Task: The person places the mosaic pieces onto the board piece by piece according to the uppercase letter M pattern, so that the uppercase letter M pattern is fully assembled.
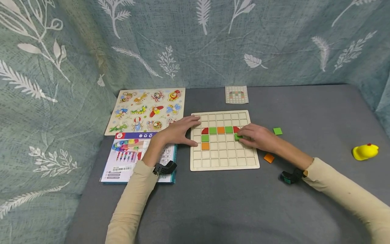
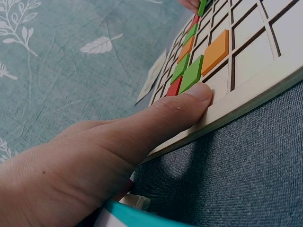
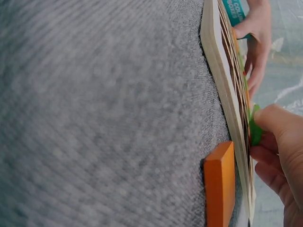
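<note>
A wooden grid board [image 1: 225, 163] lies on the grey table. Across one row sit a red quarter-round piece [image 1: 205, 130], green, orange [image 1: 220, 130] and green square tiles, then another red quarter-round. Below the left red piece are a green tile [image 1: 205, 138] and an orange tile [image 1: 205, 146]. My left hand [image 1: 177, 131] rests on the board's left edge, thumb and fingers spread. My right hand [image 1: 259, 137] pinches a green tile [image 3: 256, 125] between thumb and fingers, at the cell below the right red piece. Its fingers partly cover that tile.
Right of the board lie a loose green tile [image 1: 277, 131] and a loose orange tile [image 1: 269, 158]. Behind it is a small pattern card [image 1: 236, 95]. An insect puzzle board [image 1: 144, 98] and a printed box [image 1: 128, 162] lie left. A yellow toy duck [image 1: 365, 152] stands far right.
</note>
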Tool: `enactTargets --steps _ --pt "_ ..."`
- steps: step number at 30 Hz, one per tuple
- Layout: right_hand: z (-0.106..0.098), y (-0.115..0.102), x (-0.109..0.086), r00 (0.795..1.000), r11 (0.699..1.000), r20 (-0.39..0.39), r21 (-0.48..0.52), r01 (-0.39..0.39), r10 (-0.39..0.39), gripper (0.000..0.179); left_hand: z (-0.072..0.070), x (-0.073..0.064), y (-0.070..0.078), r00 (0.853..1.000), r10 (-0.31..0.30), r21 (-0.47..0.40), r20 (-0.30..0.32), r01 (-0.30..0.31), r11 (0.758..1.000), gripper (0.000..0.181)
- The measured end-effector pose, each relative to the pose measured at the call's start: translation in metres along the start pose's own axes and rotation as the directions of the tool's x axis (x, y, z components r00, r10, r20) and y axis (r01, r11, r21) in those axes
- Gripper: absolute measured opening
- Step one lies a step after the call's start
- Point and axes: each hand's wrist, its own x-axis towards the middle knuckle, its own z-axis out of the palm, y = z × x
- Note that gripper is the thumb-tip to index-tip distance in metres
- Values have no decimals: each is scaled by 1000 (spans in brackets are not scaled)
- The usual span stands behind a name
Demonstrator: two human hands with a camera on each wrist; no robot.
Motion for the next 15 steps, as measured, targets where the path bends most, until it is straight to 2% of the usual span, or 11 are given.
enactTargets --steps 5,15 --pt "0 3 2 1000 1000 -15 -21 12 -12 20 -2 1 1 1000 -4 -6 -5 4 1000 92" --pt "-2 3 2 1000 1000 -7 -19 -19 19 17 -1 2 2 1000 -11 -4 -4 11 1000 92"
